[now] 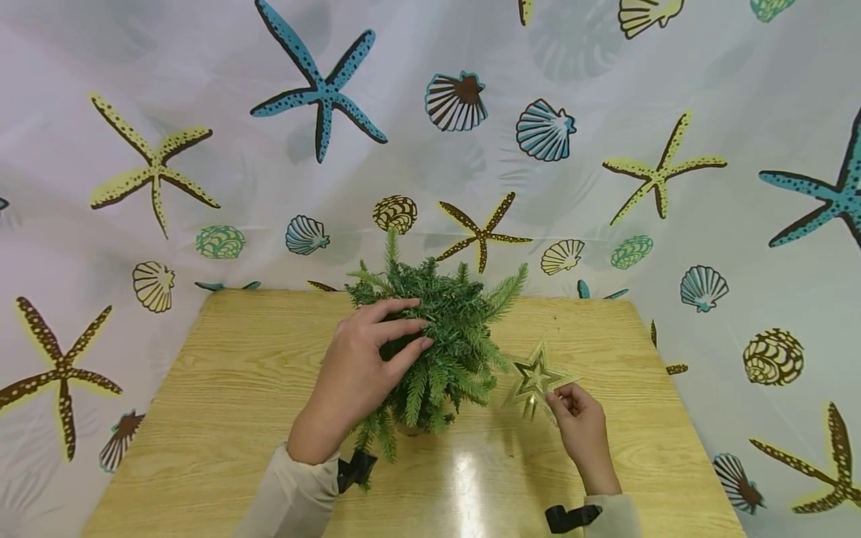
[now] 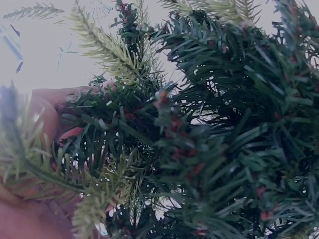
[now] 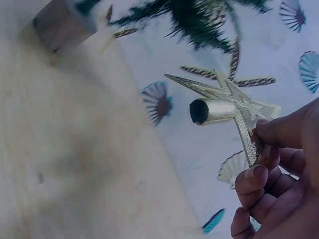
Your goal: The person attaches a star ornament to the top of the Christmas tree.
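Tree [image 1: 457, 321]: green, bushy, standing upright on the desk [image 1: 235, 373]; its round base [image 3: 65, 25] shows in the right wrist view.
Star [image 1: 536, 379]: gold, held just right of the tree's lower branches, with a short tube [image 3: 219, 110] whose dark open end shows.
Right grip [image 1: 581, 422]: to the right of the tree and nearer the wearer, thumb and fingers pinching one point of the star.
Left grip [image 1: 356, 366]: at the tree's left side, fingers and thumb reaching in among the branches; whether they pinch one cannot be told, as needles hide them in the left wrist view.
Curtain [image 1: 202, 60]: white, behind the tree, printed with starfish and shells.
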### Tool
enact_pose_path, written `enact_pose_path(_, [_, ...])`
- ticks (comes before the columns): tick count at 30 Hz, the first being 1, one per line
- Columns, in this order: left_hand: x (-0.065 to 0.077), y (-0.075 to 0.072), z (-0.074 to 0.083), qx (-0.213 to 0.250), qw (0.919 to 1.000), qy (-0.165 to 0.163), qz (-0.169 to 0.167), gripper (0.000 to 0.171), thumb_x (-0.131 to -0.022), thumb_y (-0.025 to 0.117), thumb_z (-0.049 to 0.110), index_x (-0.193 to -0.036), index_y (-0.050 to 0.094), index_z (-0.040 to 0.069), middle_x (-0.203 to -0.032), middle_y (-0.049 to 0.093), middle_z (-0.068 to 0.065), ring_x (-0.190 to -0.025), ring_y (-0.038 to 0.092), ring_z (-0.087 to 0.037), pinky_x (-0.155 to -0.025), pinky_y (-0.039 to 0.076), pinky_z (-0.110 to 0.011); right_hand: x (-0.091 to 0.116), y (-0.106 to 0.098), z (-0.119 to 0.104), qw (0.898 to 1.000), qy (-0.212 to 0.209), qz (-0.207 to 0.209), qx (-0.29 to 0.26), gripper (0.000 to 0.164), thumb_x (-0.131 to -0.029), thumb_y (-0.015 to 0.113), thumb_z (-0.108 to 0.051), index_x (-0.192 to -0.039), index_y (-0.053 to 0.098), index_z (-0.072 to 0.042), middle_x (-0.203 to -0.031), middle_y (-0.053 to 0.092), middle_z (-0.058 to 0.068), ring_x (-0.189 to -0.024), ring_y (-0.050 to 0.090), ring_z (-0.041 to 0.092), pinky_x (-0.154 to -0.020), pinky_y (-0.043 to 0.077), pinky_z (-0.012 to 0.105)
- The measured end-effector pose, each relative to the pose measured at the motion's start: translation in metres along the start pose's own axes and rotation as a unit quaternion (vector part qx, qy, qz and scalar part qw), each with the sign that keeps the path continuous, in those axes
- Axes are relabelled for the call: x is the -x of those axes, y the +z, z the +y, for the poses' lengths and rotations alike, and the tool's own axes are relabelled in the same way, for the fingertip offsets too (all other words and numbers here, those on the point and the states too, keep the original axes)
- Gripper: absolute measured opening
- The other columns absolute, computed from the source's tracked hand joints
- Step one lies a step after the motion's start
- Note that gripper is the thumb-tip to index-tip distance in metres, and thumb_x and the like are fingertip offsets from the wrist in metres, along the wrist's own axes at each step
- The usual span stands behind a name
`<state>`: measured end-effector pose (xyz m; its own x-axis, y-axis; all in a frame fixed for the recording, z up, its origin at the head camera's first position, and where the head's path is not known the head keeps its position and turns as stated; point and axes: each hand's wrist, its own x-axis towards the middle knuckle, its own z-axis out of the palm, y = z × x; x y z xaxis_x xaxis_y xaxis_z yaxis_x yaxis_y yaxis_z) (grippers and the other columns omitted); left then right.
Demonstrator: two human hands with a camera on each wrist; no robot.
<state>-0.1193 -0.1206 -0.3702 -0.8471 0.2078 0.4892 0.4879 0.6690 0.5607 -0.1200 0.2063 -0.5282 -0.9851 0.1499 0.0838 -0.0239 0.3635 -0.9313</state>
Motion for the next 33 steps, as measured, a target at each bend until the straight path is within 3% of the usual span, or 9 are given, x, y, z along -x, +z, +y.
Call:
enact_pose_path(6, [0.001, 0.0, 0.0, 0.006, 1.0, 0.0, 0.006, 0.023, -0.092, 0.082, 0.023, -0.114, 0.082, 0.015, -0.138, 0.066, -0.002, -0.131, 0.057, -0.03, -0.112, 0.035, -0.065, 0.001, -0.012, -0.033, 0.997, -0.063, 0.039, -0.025, 0.012, -0.1, 0.069, -0.006, -0.095, 0.068, 0.005, -0.074, 0.057, 0.007, -0.054, 0.042, 0.009, -0.052, 0.039, 0.022])
enact_pose_path(14, [0.001, -0.001, 0.001, 0.003, 1.0, -0.002, 0.009, 0.023, -0.091, 0.083, 0.023, -0.112, 0.082, 0.015, -0.138, 0.066, -0.001, -0.131, 0.058, -0.03, -0.112, 0.035, -0.064, 0.001, -0.026, -0.064, 0.989, -0.126, 0.072, -0.035, 0.008, -0.1, 0.067, 0.0, -0.096, 0.069, 0.007, -0.08, 0.061, 0.011, -0.062, 0.05, 0.012, -0.063, 0.042, 0.023])
enact_pose_path(18, [0.0, -0.001, 0.001, 0.001, 1.0, -0.004, 0.007, 0.022, -0.091, 0.083, 0.024, -0.111, 0.083, 0.014, -0.137, 0.067, 0.0, -0.13, 0.058, -0.029, -0.113, 0.036, -0.063, 0.001, -0.032, -0.08, 0.981, -0.16, 0.096, -0.046, 0.007, -0.099, 0.067, 0.004, -0.097, 0.069, 0.01, -0.083, 0.063, 0.01, -0.064, 0.052, 0.011, -0.065, 0.043, 0.02])
enact_pose_path(26, [0.003, 0.0, -0.001, -0.012, 0.9998, 0.009, 0.016, 0.022, -0.091, 0.083, 0.024, -0.111, 0.082, 0.015, -0.137, 0.067, -0.002, -0.128, 0.06, -0.03, -0.112, 0.036, -0.063, 0.004, -0.043, -0.111, 0.964, -0.228, 0.125, -0.058, 0.004, -0.097, 0.066, 0.01, -0.096, 0.068, 0.014, -0.086, 0.064, -0.003, -0.069, 0.055, 0.011, -0.067, 0.046, 0.018])
enact_pose_path(33, [0.004, 0.0, -0.001, -0.02, 0.9994, 0.017, 0.024, 0.022, -0.092, 0.082, 0.024, -0.112, 0.082, 0.016, -0.138, 0.067, -0.002, -0.127, 0.061, -0.029, -0.11, 0.039, -0.062, 0.006, -0.048, -0.14, 0.946, -0.293, 0.131, -0.051, 0.002, -0.095, 0.064, 0.015, -0.095, 0.066, 0.015, -0.09, 0.065, 0.003, -0.076, 0.058, 0.01, -0.075, 0.048, 0.019])
